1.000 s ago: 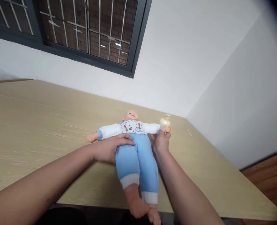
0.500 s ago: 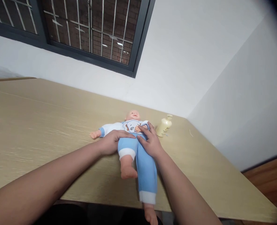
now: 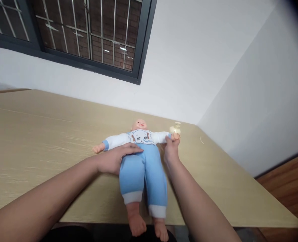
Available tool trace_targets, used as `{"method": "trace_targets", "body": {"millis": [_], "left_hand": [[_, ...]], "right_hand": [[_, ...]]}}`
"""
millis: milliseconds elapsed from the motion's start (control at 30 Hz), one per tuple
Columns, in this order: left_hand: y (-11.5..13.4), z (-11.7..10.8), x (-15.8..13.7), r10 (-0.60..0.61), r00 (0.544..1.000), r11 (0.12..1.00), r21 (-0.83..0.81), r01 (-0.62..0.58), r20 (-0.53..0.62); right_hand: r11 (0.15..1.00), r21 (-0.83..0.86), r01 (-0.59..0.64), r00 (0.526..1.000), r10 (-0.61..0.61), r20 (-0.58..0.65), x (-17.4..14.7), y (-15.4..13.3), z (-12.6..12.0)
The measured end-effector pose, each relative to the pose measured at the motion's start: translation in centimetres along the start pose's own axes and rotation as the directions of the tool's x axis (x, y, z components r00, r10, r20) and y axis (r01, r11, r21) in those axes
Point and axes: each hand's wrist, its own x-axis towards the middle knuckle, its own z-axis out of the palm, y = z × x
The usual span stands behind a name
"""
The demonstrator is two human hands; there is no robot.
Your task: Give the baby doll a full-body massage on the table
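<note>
A baby doll (image 3: 151, 161) in a white top with an elephant face and blue trousers lies on its back, head away from me, feet past the table's near edge. My left hand (image 3: 115, 158) rests against its hip on the left, fingers stretched flat over the waist. On the other side, my right hand (image 3: 172, 151) is closed around the doll's forearm near the wrist, with the doll's small hand (image 3: 175, 136) showing above my fingers. That arm is stretched out sideways. Just behind it stands a cream pump bottle (image 3: 175, 128), its lower part hidden.
The light wooden table (image 3: 50, 124) runs back to a white wall (image 3: 169, 84) below a dark-framed window (image 3: 140, 50) with metal bars. A thin pale strip (image 3: 201, 140) lies on the table at the right. Brown wood panelling (image 3: 285, 188) stands beyond the right edge.
My right hand has moved the doll's arm from across its chest out to the right, uncovering the elephant face. The doll's bent leg on the left has straightened toward me. My left hand stays at the hip.
</note>
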Motion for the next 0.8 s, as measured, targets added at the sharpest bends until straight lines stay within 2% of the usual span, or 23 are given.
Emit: {"method": "trace_targets", "body": {"millis": [100,167,233,267,300,333,367,400,467,533,667,800], "left_hand": [[0.3,0.0,-0.1,-0.024,1.000,1.000,0.003,0.024,0.013],[0.2,0.1,0.0,-0.040,0.999,0.999,-0.016,0.039,-0.026],[-0.3,0.3,0.1,-0.088,0.994,0.994,-0.073,0.082,-0.072],[-0.5,0.4,0.1,-0.118,0.988,0.987,-0.120,0.106,-0.097],[-0.8,0.5,0.1,-0.146,0.982,0.977,-0.174,0.124,-0.123],[-1.1,0.6,0.1,-0.168,0.975,0.965,-0.227,0.132,-0.147],[-1.3,0.7,0.2,-0.180,0.969,0.953,-0.276,0.129,-0.171],[-1.5,0.8,0.2,-0.187,0.964,0.940,-0.319,0.120,-0.190],[-1.6,1.0,0.4,-0.184,0.961,0.919,-0.382,0.094,-0.206],[-1.3,1.1,0.7,-0.153,0.967,0.909,-0.413,0.056,-0.205],[-0.6,1.1,1.1,-0.092,0.975,0.900,-0.435,-0.006,-0.203],[-0.5,0.9,1.0,-0.099,0.978,0.930,-0.368,0.024,-0.186]], "right_hand": [[0.937,0.203,-0.285,0.953,0.299,-0.045,1.0,0.5,-0.4],[0.935,0.185,-0.303,0.946,0.319,-0.063,0.9,0.2,-0.5],[0.982,0.067,-0.174,0.983,0.178,-0.054,0.2,-0.5,-0.5],[0.998,-0.013,-0.055,0.998,0.055,-0.011,-0.3,-1.0,-0.4],[0.992,-0.094,0.085,0.995,-0.080,0.065,-0.9,-1.5,-0.3],[0.959,-0.168,0.228,0.965,-0.201,0.167,-1.5,-2.0,-0.2],[0.906,-0.230,0.354,0.917,-0.288,0.277,-2.1,-2.5,-0.2],[0.847,-0.281,0.452,0.861,-0.332,0.385,-2.7,-2.9,-0.1],[0.741,-0.362,0.566,0.770,-0.317,0.554,-3.5,-3.4,0.1],[0.668,-0.425,0.611,0.724,-0.253,0.642,-3.9,-3.7,0.2],[0.599,-0.476,0.643,0.700,-0.208,0.683,-4.0,-3.7,0.4],[0.609,-0.480,0.632,0.711,-0.209,0.671,-4.0,-3.5,0.6]]}}
